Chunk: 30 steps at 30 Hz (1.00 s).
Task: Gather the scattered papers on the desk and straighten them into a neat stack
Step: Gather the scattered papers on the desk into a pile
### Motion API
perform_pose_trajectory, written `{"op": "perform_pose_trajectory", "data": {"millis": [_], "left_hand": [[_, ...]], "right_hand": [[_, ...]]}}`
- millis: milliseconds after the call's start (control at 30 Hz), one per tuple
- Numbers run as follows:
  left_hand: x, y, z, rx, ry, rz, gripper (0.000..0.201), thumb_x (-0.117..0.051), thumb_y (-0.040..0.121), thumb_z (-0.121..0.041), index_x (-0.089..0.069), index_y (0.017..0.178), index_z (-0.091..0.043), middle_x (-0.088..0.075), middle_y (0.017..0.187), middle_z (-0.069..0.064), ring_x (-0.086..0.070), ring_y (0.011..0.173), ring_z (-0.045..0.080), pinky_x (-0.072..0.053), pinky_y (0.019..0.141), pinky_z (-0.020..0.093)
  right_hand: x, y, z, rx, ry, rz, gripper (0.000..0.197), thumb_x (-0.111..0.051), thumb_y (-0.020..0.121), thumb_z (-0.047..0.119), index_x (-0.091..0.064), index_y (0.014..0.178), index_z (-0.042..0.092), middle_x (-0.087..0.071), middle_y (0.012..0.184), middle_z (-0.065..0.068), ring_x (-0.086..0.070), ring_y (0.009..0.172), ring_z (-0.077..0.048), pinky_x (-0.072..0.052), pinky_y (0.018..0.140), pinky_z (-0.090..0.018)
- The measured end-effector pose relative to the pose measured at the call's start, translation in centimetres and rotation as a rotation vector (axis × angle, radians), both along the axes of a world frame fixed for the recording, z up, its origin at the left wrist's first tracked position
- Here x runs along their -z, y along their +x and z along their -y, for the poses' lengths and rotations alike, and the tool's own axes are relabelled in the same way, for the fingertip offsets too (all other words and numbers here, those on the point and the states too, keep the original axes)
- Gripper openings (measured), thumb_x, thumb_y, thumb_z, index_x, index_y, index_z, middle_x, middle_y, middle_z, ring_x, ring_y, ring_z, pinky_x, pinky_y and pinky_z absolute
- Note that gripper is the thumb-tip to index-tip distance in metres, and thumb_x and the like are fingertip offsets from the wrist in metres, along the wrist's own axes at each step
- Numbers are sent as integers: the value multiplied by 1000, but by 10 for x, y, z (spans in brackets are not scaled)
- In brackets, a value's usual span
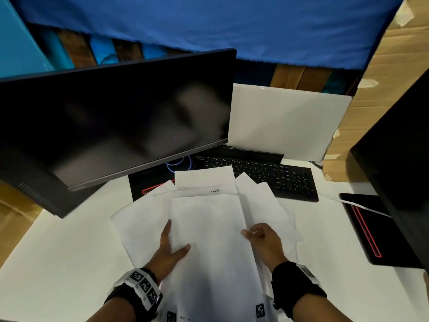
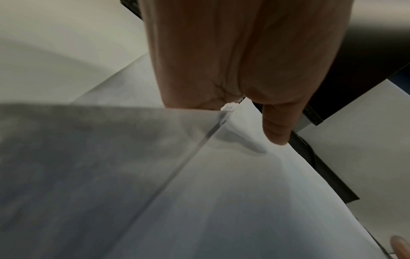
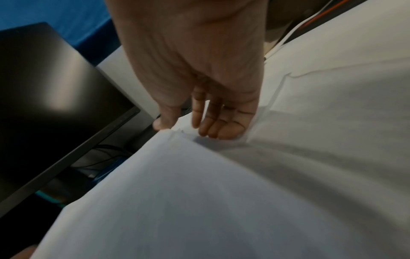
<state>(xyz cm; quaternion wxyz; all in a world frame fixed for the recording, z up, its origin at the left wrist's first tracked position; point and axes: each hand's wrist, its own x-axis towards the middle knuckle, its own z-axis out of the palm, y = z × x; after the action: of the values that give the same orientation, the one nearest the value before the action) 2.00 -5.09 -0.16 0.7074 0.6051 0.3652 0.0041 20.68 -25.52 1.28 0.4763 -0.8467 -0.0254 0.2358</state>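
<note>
Several white papers [image 1: 209, 228] lie fanned out and overlapping in the middle of the white desk [image 1: 58, 252]. One sheet with handwriting [image 1: 204, 182] sticks out at the far end. More sheets splay to the right [image 1: 267, 201] and to the left [image 1: 139, 224]. My left hand [image 1: 174, 240] holds the left edge of the top sheets. In the left wrist view its thumb [image 2: 277, 131] lies on top and its fingers go under the paper [image 2: 221, 192]. My right hand [image 1: 251, 233] grips the right edge, fingers curled. In the right wrist view the paper [image 3: 199, 192] runs between its thumb and fingers [image 3: 217, 128].
A dark monitor [image 1: 116, 117] hangs over the desk's left side. A black keyboard [image 1: 267, 175] lies just beyond the papers, partly under them. A white board [image 1: 285, 122] leans at the back. A black pad with a red line [image 1: 366, 228] and a second screen [image 1: 399, 159] stand at the right.
</note>
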Motion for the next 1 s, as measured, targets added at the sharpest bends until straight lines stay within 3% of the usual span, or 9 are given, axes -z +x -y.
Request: {"op": "perform_pose_trajectory", "data": {"millis": [67,133,233,300,400,467,667,833,1000], "left_hand": [[3,-2,-1,-9,-14,-2,90,-73,74,-35,-13,142,-43,-37,141,-9,-45,128,17,-42,107,41],[5,-1,0,-38,-30,-11,74,-72,76,-33,-26,134,-35,-50,135,3,-56,119,21,-48,100,42],[7,1,2,-64,13,-39,52,-63,86,-21,-30,125,-29,-56,126,9,-60,111,24,-50,96,39],[5,1,3,-36,37,-68,48,-61,87,-23,-30,123,-30,-56,123,9,-60,109,24,-51,96,40],[9,-3,-2,20,94,-103,50,-61,87,-20,-29,123,-32,-54,124,11,-59,111,27,-50,97,46],[12,-3,-4,46,127,-128,48,-59,88,-17,-29,124,-29,-56,121,13,-60,108,30,-50,96,49],[12,-3,-3,92,186,-158,49,-56,87,-6,-29,122,-26,-57,116,14,-60,105,33,-51,95,49],[13,-3,-4,107,203,-153,55,-52,84,2,-29,128,-20,-57,113,11,-59,104,33,-51,93,51],[12,-2,-1,98,210,-155,55,-49,84,5,-28,126,-24,-55,116,12,-59,103,32,-52,91,46]], "right_hand": [[-5,-7,-4,-117,25,6,32,-78,71,16,-49,59,14,-44,57,4,-42,55,-11,-35,51,-11],[-11,-6,-8,-194,-34,23,40,-74,75,15,-41,53,16,-41,55,5,-39,53,-11,-32,50,-15],[-19,1,-12,-214,-62,38,10,-63,84,15,-60,87,6,-61,86,-4,-58,84,-22,-40,70,-26],[-23,9,-8,-115,-96,95,24,-58,87,8,-56,110,2,-60,105,-9,-57,102,-26,-36,80,-22],[-31,23,6,31,-149,159,28,-54,88,5,-56,115,-1,-61,118,-18,-56,112,-33,-38,87,-27],[-29,33,17,48,-211,153,25,-55,89,11,-60,110,-1,-64,116,-21,-58,108,-35,-41,85,-31],[-7,33,20,-199,-178,36,26,-58,89,16,-62,110,3,-66,114,-17,-60,104,-30,-39,82,-27],[-7,22,13,-194,-143,32,9,-65,83,11,-59,90,10,-64,93,-8,-63,99,-30,-39,76,-25],[-45,25,13,-100,-130,144,28,-63,81,2,-59,109,4,-64,103,-12,-60,101,-29,-39,81,-25]]}}
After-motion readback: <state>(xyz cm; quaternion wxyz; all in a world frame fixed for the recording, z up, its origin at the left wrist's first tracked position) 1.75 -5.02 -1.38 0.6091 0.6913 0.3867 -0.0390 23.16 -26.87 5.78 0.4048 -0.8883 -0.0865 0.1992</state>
